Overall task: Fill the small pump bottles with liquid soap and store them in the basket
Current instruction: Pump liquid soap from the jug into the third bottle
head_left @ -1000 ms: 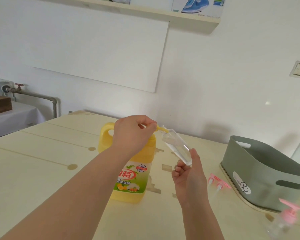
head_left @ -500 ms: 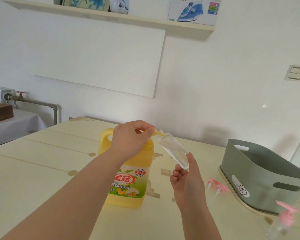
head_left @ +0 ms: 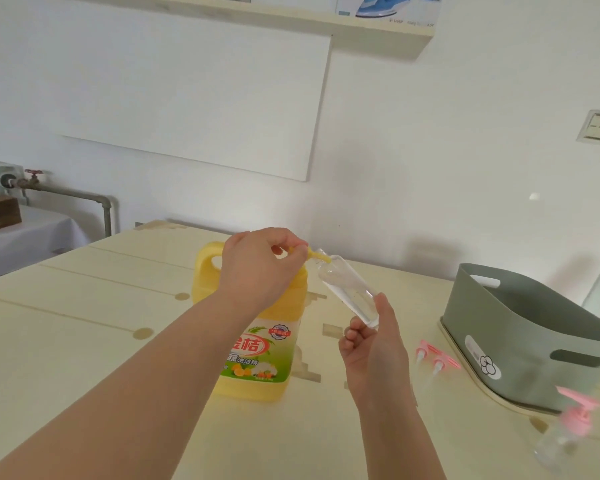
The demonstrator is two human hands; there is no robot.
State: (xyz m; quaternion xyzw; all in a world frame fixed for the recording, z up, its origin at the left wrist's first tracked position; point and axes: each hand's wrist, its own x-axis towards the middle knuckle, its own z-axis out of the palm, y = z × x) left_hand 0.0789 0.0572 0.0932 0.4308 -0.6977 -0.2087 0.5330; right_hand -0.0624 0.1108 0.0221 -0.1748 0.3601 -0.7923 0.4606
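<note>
Small bottle [head_left: 349, 292], tilted, its base gripped in the curled fingers [head_left: 354, 336] of the right hand [head_left: 374, 358], meets the jug [head_left: 253, 358]'s spout [head_left: 317, 255], pinched by the left hand [head_left: 257, 268]; any wobble could send the next squirt onto the table [head_left: 84, 341].

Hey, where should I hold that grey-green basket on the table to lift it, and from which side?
Grip the basket by its cut-out handles: the near slot and the far slot, one in each end wall. Come in from the two ends, one hand each, fingers hooked through from outside. It stands upright, and its smooth sloping walls offer little else to hold.
</note>
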